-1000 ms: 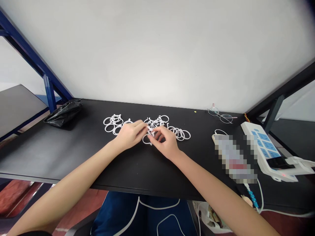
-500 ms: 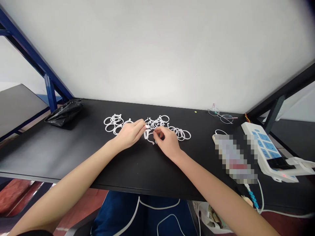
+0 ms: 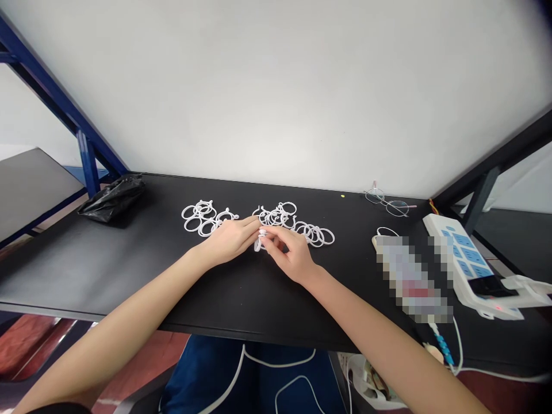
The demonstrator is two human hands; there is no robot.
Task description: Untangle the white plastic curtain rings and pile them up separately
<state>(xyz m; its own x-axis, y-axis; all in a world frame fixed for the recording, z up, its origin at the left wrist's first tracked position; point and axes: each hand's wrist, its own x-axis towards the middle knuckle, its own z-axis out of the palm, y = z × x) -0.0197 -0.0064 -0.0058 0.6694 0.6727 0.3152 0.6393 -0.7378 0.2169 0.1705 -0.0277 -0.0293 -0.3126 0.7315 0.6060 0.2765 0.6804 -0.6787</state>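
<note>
My left hand (image 3: 230, 240) and my right hand (image 3: 291, 250) meet over the middle of the black table. Between their fingertips is a white ring (image 3: 257, 244) with a small knob, partly hidden by the fingers. The left fingers press together at its left side, while the right thumb and index finger pinch it from the right. Close by lie loose white rings of the same sort: a left group (image 3: 194, 223), a middle pile (image 3: 273, 215) behind the hands, and an overlapping right group (image 3: 319, 234).
On the table's far left lies a black plastic bag (image 3: 112, 198). At the right are eyeglasses (image 3: 397, 208), a blurred-out phone (image 3: 409, 279) on a charging cable, and a white power strip (image 3: 468, 253). A white wall (image 3: 276, 103) rises behind the table.
Both hands have come together; the left has dropped slightly toward me and the right has shifted left, onto the ring. The loose ring groups lie where they were.
</note>
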